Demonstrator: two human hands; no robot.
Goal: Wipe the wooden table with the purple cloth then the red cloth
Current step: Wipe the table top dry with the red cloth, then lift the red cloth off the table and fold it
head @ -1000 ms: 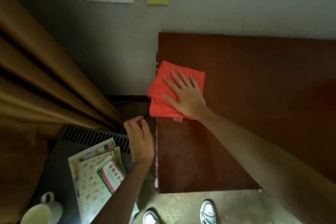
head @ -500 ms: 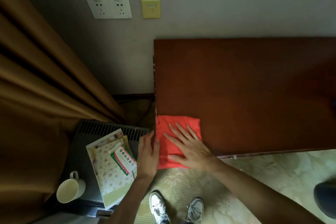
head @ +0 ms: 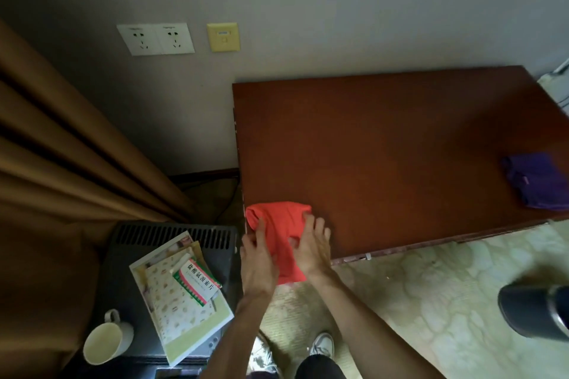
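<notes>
Since 0.5 s ago: red cloth (head: pixel 281 235) bunched, no longer flat | position: near left corner of table (head: pixel 385 157), lower part hanging off front edge | left hand (head: pixel 258 258) and right hand (head: pixel 312 248) both grasping cloth | purple cloth (head: pixel 537 183) near right end.

The wooden table (head: pixel 385 163) was dark reddish-brown. One cloth (head: pixel 281 231) was bright orange-red, the other cloth (head: pixel 537 183) deep purple. The curtain (head: pixel 61 148) was ochre, the mug (head: pixel 106 338) cream, and the notebook (head: pixel 178 301) pale with small printed motifs.
</notes>
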